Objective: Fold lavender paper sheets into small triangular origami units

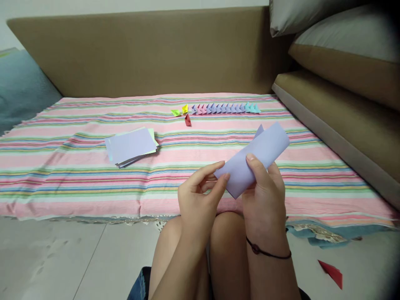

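Observation:
A sheet of lavender paper (pixel 250 160), bent over on itself, is held up above my knees in both hands. My left hand (pixel 203 183) pinches its lower left corner between thumb and fingers. My right hand (pixel 264 187) grips the middle from the right, thumb on the front and fingers behind. One pointed bit of the paper sticks up behind the bend. On the striped cloth to the left lies a stack of paper sheets (pixel 133 146), with a lavender sheet on top.
A row of folded paper pieces (pixel 226 108) in lavender, pink and turquoise runs along the back. Beside it are a green piece (pixel 176 112), a yellow piece (pixel 185 109) and a red piece (pixel 188 120). Another red folded paper (pixel 331 273) lies on the floor. Cushions (pixel 340 96) stand at right.

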`<control>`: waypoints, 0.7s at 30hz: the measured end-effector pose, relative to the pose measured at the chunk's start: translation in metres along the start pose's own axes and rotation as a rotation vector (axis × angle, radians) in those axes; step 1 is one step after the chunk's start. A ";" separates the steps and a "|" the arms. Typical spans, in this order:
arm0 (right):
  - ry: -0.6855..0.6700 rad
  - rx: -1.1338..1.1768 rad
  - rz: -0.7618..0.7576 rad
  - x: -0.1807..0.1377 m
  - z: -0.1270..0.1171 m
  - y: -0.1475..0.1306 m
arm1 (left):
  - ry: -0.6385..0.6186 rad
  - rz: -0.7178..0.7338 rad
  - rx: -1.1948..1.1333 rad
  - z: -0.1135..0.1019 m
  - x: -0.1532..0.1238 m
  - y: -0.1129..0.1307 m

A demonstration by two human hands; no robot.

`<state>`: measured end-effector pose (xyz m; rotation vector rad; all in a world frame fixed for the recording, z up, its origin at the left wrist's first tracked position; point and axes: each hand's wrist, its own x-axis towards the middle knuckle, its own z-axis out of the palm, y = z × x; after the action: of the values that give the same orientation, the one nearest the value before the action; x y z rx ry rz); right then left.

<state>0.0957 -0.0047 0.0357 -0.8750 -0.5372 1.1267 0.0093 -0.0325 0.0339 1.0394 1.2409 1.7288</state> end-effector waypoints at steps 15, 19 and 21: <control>0.080 -0.053 -0.039 0.004 -0.002 0.001 | -0.141 -0.145 -0.043 -0.006 0.006 -0.003; 0.062 -0.115 -0.042 0.007 -0.005 0.002 | -0.219 -0.191 -0.005 -0.009 0.011 -0.005; 0.057 -0.125 -0.042 0.007 -0.005 0.002 | -0.219 -0.190 0.008 -0.010 0.013 -0.004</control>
<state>0.1009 0.0008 0.0309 -0.9970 -0.5807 1.0357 -0.0048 -0.0234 0.0304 1.0488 1.1671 1.4274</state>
